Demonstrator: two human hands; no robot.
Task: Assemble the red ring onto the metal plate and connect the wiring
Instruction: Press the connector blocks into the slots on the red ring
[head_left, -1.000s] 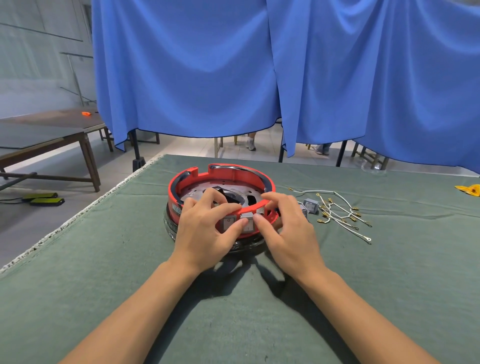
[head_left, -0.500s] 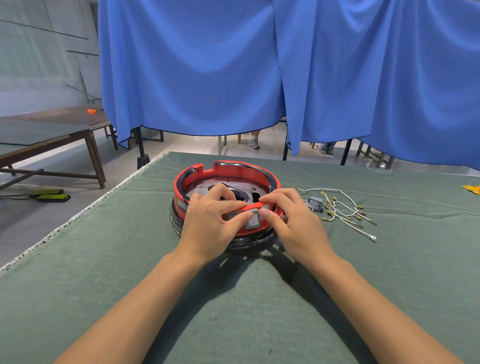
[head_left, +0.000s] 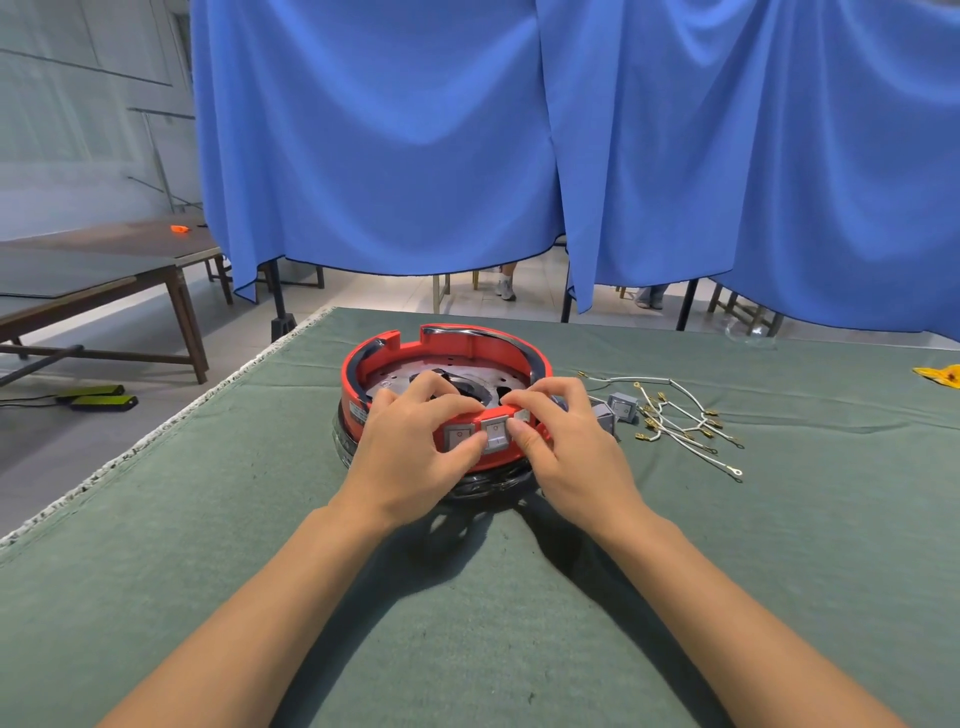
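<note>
Hands centre frame: left hand (head_left: 415, 447) and right hand (head_left: 566, 447) both curled gripping ring (head_left: 447, 345) front rim, thumbs pressing switches (head_left: 493, 434). Wires (head_left: 675, 421) right.

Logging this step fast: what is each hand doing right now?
Left hand: grips the red ring, thumb on a rocker switch.
Right hand: pinches the ring's near wall at the same switch.
</note>
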